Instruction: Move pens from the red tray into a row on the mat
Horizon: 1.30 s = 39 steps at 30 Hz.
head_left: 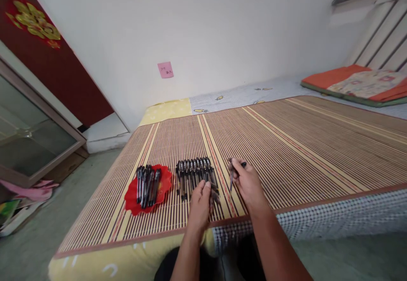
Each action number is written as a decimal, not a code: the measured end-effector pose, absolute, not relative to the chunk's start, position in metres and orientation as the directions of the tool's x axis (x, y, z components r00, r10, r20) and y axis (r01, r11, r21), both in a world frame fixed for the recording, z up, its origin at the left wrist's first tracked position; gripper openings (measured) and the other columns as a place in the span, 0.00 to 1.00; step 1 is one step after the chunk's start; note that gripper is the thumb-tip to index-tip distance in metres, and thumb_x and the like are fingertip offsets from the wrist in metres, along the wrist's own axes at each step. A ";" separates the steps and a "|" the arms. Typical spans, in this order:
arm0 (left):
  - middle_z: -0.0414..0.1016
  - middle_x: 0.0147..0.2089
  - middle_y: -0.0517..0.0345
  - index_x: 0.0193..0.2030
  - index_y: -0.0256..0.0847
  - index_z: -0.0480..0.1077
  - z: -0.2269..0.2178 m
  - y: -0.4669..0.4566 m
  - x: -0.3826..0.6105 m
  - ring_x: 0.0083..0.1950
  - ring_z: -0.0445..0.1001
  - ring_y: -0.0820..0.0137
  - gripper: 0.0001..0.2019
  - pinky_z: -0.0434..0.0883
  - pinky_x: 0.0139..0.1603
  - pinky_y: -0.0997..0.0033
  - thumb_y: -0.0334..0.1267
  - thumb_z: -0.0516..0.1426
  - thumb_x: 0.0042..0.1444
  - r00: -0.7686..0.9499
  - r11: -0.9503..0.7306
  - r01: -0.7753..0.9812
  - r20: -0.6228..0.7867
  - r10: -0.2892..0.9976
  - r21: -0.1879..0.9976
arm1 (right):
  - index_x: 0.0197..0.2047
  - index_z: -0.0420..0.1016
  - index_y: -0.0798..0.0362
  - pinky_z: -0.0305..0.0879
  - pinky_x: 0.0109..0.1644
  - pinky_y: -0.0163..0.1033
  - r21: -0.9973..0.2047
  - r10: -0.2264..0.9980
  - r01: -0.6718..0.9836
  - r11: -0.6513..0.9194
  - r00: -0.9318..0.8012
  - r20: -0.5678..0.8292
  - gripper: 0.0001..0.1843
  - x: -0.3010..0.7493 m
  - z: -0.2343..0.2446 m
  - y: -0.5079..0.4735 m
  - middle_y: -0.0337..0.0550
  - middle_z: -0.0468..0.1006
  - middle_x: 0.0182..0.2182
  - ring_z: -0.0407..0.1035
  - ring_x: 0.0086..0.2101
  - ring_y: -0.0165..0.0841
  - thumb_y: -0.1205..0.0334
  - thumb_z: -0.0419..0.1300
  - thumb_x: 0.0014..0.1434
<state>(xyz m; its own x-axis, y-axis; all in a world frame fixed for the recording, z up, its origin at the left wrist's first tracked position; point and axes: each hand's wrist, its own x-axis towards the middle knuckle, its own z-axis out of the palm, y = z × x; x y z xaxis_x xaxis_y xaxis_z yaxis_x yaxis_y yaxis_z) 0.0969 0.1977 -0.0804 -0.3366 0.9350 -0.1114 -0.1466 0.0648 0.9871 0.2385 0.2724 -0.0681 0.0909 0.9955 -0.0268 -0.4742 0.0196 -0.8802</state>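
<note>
My right hand (248, 183) is closed around a slim dark pen (232, 180), held steeply with its lower end toward the mat. A black end (243, 164) sticks out beside that hand's fingers; whether it belongs to the same pen cannot be told. My left hand (200, 202) is at the near right end of a row of black pens (190, 173), fingers pinched. A dark slim piece shows at its fingertips, blending with the row behind. Left of the row, a red scalloped plate (131, 198) bears several more black pens (146, 187) in a loose pile.
A striped bamboo mat (286, 145) covers the bed, whose near edge runs just before me. Folded orange and floral bedding (356, 84) lies at the far right. A pink note (165, 70) is stuck on the wall. A glass-fronted cabinet (28, 132) stands at left.
</note>
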 end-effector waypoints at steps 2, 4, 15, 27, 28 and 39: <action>0.79 0.48 0.44 0.46 0.38 0.75 -0.084 0.198 0.098 0.55 0.74 0.54 0.20 0.70 0.53 0.61 0.52 0.60 0.56 -0.372 0.076 0.119 -0.027 0.928 0.990 | 0.31 0.74 0.53 0.52 0.22 0.32 -0.963 0.999 -0.270 -0.001 -0.051 0.013 0.17 0.239 -0.069 0.272 0.35 0.72 0.22 0.57 0.19 0.24 0.47 0.67 0.52; 0.77 0.55 0.42 0.48 0.37 0.74 -0.085 0.197 0.102 0.60 0.70 0.54 0.21 0.67 0.59 0.59 0.51 0.54 0.61 -0.323 0.059 0.325 0.052 0.945 0.944 | 0.29 0.75 0.54 0.57 0.27 0.34 -0.996 0.984 -0.078 0.047 -0.165 0.060 0.16 0.237 -0.069 0.270 0.36 0.72 0.23 0.62 0.23 0.27 0.49 0.65 0.53; 0.72 0.30 0.58 0.36 0.41 0.70 -0.077 0.197 0.112 0.32 0.70 0.67 0.15 0.65 0.33 0.71 0.48 0.50 0.66 -0.192 -0.129 0.374 0.212 0.958 0.919 | 0.29 0.76 0.54 0.62 0.37 0.37 -0.985 0.965 0.085 0.147 -0.229 0.124 0.15 0.250 -0.061 0.277 0.38 0.74 0.25 0.68 0.30 0.33 0.50 0.61 0.53; 0.69 0.25 0.63 0.39 0.40 0.68 -0.089 0.208 0.064 0.24 0.68 0.71 0.14 0.66 0.27 0.73 0.50 0.53 0.62 -0.527 -0.127 0.179 0.204 0.825 0.976 | 0.19 0.67 0.53 0.53 0.28 0.34 -0.787 0.975 0.614 0.063 -0.206 -0.083 0.15 0.241 -0.078 0.363 0.36 0.66 0.17 0.62 0.21 0.29 0.60 0.61 0.55; 0.69 0.25 0.63 0.38 0.40 0.68 -0.089 0.209 0.066 0.24 0.68 0.71 0.14 0.65 0.27 0.73 0.50 0.52 0.62 -0.527 -0.123 0.184 0.204 0.825 0.975 | 0.19 0.68 0.53 0.53 0.28 0.34 -0.773 0.977 0.633 0.054 -0.194 -0.090 0.16 0.237 -0.081 0.364 0.36 0.66 0.17 0.62 0.21 0.29 0.60 0.61 0.55; 0.73 0.31 0.59 0.38 0.41 0.70 -0.086 0.204 0.077 0.32 0.72 0.67 0.11 0.66 0.35 0.70 0.44 0.51 0.65 -0.397 -0.147 0.458 0.350 0.849 0.877 | 0.25 0.75 0.56 0.52 0.29 0.34 -0.709 0.989 0.702 0.073 -0.142 -0.038 0.13 0.219 -0.095 0.350 0.41 0.73 0.21 0.67 0.25 0.30 0.60 0.60 0.59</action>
